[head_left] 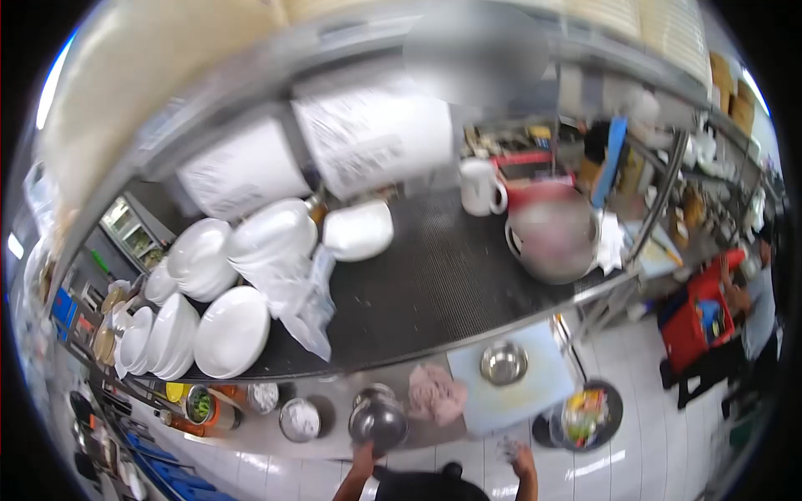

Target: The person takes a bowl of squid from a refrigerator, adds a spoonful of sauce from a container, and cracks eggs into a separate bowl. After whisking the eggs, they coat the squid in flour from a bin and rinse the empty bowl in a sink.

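My left hand (363,461) grips the near rim of a dark, shiny metal bowl (380,424) at the front edge of the steel counter. Just behind that bowl, another small metal bowl (373,392) is partly hidden. My right hand (524,460) is closed in front of the counter, beside a thin, pale, wiry-looking thing (507,448) that seems to be in its fingers; blur hides its kind. A crumpled pinkish cloth (436,393) lies right of the bowls. Farther right, a small steel bowl (504,362) sits on a pale blue cutting board (480,401).
White bowls (232,332) and a plastic bag (309,313) crowd the dark shelf's left. A white mug (479,189) and a large pot (560,265) stand at its right. Containers of white contents (300,420) line the counter. A round bin (614,409) holds food scraps. Another person (758,305) is far right.
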A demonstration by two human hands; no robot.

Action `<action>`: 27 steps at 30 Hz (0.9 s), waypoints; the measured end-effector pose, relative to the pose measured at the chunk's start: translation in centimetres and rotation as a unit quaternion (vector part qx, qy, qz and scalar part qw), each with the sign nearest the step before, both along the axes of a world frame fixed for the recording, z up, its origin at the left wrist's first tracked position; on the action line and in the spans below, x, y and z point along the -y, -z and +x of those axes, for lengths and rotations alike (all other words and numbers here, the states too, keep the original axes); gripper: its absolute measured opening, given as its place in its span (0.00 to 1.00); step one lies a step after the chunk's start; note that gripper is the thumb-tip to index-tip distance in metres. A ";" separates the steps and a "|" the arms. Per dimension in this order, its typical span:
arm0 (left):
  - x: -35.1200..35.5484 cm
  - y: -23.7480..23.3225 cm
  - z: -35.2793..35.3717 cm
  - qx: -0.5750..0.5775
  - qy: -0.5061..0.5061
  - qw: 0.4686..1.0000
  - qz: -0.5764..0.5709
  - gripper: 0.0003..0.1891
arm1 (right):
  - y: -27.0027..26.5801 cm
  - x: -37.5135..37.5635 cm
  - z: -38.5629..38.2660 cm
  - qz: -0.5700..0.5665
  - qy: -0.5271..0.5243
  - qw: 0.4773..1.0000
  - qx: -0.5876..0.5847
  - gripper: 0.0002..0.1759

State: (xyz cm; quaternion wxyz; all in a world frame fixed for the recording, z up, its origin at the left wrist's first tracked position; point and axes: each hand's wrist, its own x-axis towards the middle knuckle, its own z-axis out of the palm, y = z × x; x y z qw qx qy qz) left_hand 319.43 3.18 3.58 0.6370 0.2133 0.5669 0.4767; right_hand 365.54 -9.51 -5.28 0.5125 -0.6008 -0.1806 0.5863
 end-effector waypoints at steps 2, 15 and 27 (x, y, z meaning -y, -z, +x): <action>1.0 2.2 -1.5 -0.002 -0.025 0.997 -0.066 0.26 | -3.3 -3.0 -0.3 0.002 0.018 0.996 -0.086 0.21; 0.9 -6.0 4.6 0.061 0.070 0.996 -0.006 0.19 | -11.5 -9.3 -7.0 0.079 -0.120 0.979 -0.142 0.18; 4.6 -5.8 -4.1 0.033 0.298 0.950 -0.087 0.29 | -23.0 -12.3 -14.4 0.107 -0.278 0.945 -0.137 0.19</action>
